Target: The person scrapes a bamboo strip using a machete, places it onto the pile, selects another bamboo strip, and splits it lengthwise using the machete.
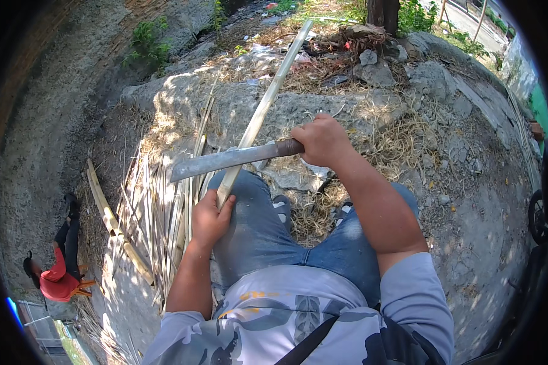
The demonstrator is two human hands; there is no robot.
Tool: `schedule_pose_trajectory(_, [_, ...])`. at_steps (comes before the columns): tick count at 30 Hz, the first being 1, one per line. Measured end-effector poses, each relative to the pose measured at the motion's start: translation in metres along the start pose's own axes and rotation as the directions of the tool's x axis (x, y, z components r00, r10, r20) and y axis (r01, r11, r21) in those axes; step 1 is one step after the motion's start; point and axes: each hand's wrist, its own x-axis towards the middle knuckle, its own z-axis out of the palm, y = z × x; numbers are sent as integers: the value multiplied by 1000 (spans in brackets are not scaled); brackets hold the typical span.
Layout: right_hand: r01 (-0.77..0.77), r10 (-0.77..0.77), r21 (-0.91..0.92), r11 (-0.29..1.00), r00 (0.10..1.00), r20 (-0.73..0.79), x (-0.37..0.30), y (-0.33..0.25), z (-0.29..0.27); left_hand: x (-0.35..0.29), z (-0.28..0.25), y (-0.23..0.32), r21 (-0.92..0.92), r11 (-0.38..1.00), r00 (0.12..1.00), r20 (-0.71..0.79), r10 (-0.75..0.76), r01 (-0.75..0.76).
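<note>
My left hand [209,218] is wrapped round the lower end of a long pale bamboo strip [266,102], just beside my left knee. The strip slants up and away to the right. In my right hand [324,141] is the dark, wrapped handle of a machete [225,160]. Its broad grey blade points left and lies across the strip a little above my left hand. Whether the edge bites into the strip or only rests on it, I cannot tell. Both hands are above my thighs, in jeans.
A pile of split bamboo strips [164,207] lies left of my leg, with thicker bamboo pieces [117,225] beyond it. Curly shavings [402,137] cover the ground ahead. At far left a person in red [59,277] sits on a stool. Rubble [377,72] lies near a tree trunk [383,15].
</note>
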Motion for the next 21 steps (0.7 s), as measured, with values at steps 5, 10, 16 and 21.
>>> schedule_pose_trajectory(5, [-319, 319, 15, 948, 948, 19, -16, 38, -7, 0, 2, 4, -60, 995, 997, 22, -74, 75])
schedule_pose_trajectory(10, [-374, 373, 9, 928, 926, 59, -13, 30, -19, 0, -1, 2, -45, 994, 995, 12, -94, 95])
schedule_pose_trajectory(16, [-199, 197, 55, 978, 979, 45, -9, 14, -7, 5, 0, 8, 45, 991, 990, 62, -125, 123])
schedule_pose_trajectory(21, [6, -3, -65, 998, 999, 53, 2, -5, -4, 2, -7, 8, 85, 991, 992, 63, -108, 103])
